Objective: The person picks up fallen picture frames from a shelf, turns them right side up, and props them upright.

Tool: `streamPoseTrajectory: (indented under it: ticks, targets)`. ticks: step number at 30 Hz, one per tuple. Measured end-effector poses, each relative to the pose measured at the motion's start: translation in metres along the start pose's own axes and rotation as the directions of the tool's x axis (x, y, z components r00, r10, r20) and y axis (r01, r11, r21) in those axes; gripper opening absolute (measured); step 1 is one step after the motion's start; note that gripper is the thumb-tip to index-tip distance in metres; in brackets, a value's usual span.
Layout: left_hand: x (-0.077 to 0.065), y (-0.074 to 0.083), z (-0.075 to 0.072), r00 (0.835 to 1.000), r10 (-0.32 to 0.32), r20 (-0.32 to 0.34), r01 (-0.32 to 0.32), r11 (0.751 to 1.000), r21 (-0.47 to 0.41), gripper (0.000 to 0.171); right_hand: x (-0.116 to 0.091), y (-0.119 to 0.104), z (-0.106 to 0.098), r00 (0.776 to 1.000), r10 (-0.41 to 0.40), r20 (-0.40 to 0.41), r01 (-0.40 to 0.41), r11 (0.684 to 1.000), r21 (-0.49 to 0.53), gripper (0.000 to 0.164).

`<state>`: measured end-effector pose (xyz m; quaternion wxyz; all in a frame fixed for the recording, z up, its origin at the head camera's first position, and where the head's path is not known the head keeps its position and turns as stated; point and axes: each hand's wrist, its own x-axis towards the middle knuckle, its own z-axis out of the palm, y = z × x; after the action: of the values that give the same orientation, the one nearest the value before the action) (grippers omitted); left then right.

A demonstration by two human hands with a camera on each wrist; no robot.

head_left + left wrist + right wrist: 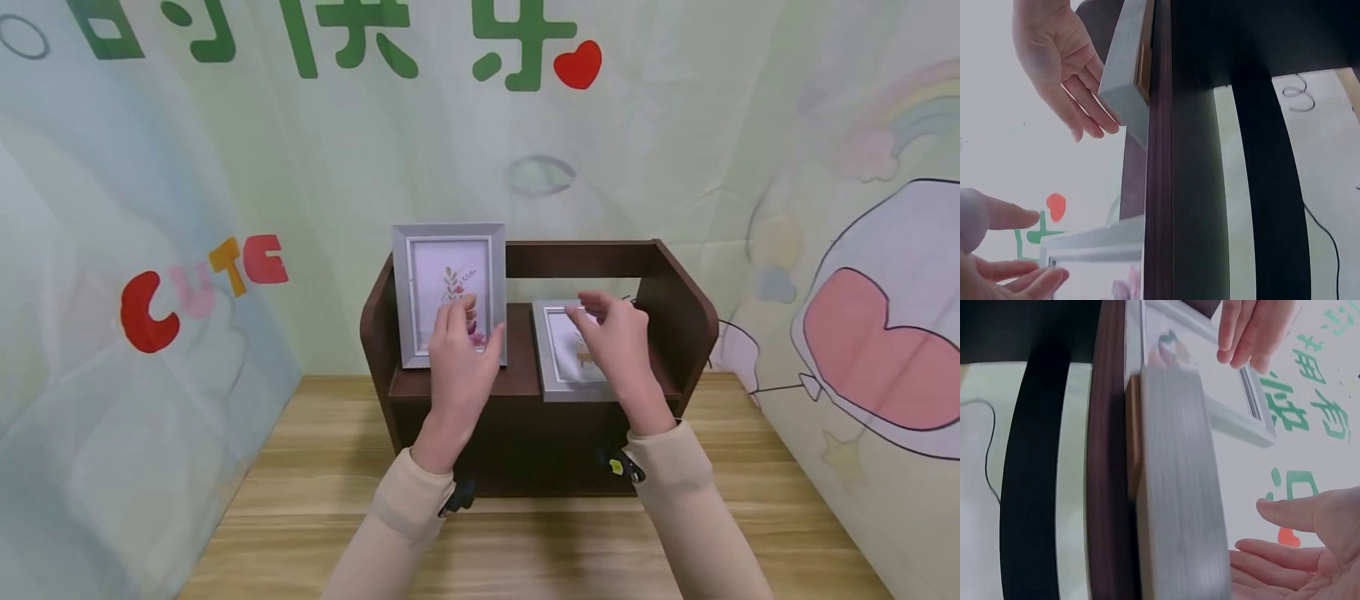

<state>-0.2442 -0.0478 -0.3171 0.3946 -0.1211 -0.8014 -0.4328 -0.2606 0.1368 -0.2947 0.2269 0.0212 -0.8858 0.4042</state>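
Observation:
A silver picture frame (pixel 399 292) with a floral print stands upright at the left of a dark brown shelf (pixel 517 358). My left hand (pixel 461 358) is in front of it, thumb spread from relaxed fingers, nothing held. A second silver picture frame (pixel 555 375) lies flat, face up, at the right of the shelf, its front edge out at the shelf's edge. Over this one hovers my right hand (pixel 618 337), thumb and fingers apart and loosely bent. In the right wrist view the thick grey side of the lying frame (pixel 1179 481) fills the middle, beside the right hand's fingers (pixel 1272 572).
The shelf has raised side panels (pixel 682 308) and a back rail (pixel 577 258), and stands on a wood-grain table (pixel 322 500). Printed cloth (pixel 360 167) with green characters hangs behind and at both sides. A dark cable (pixel 1329 234) shows beyond the shelf.

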Motion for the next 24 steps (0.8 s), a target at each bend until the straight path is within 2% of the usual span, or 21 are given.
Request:
streamPoseTrajectory:
  ticks: [6, 10, 14, 20, 24]
  targets:
    - [-0.005, 0.006, 0.01, 0.994, -0.017, 0.109, 0.022, 0.999, -0.046, 0.033, -0.004, 0.016, -0.014, 0.999, 0.047, -0.021, -0.048, 0.998, -0.048, 0.041]
    - [-0.01, 0.007, 0.016, 0.978, -0.073, 0.194, 0.089, 0.993, -0.073, 0.032, -0.006, 0.026, -0.019, 0.996, 0.09, -0.028, -0.092, 0.992, -0.081, 0.045]
    - [-0.014, 0.01, 0.022, 0.949, -0.129, 0.287, 0.154, 0.986, -0.065, 0.031, -0.007, 0.034, -0.021, 0.99, 0.135, -0.03, -0.138, 0.983, -0.12, 0.048]
    - [-0.018, 0.013, 0.031, 0.894, -0.16, 0.419, 0.175, 0.985, 0.004, 0.033, -0.012, 0.044, -0.022, 0.976, 0.214, 0.032, -0.206, 0.965, -0.161, 0.054]
    - [-0.02, 0.014, 0.035, 0.87, -0.173, 0.462, 0.18, 0.983, 0.031, 0.034, -0.015, 0.048, -0.022, 0.959, 0.271, 0.083, -0.254, 0.952, -0.171, 0.059]
